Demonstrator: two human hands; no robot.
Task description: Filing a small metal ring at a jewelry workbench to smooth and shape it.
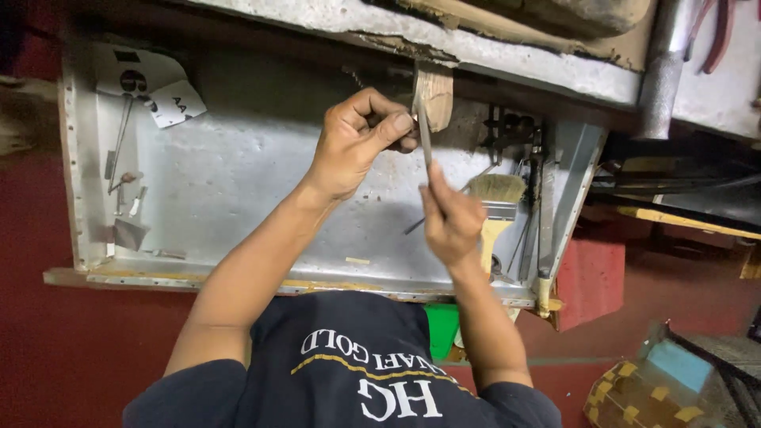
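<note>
My left hand [361,139] is raised to a wooden peg [435,95] that sticks out from the bench edge. Its thumb and fingers are pinched on something small against the peg, too small to identify. My right hand [452,222] is just below, closed on a thin metal file [425,136]. The file points up and its tip meets my left fingertips beside the peg. Both hands hover over a grey metal catch tray [238,174] under the bench.
A flat paintbrush [496,208] and thin metal tools lie at the tray's right side. Small tools [123,186] and paper cards [151,87] sit at its left. A metal pipe [662,71] and red-handled pliers [717,32] are at upper right. A patterned box [642,388] stands on the red floor.
</note>
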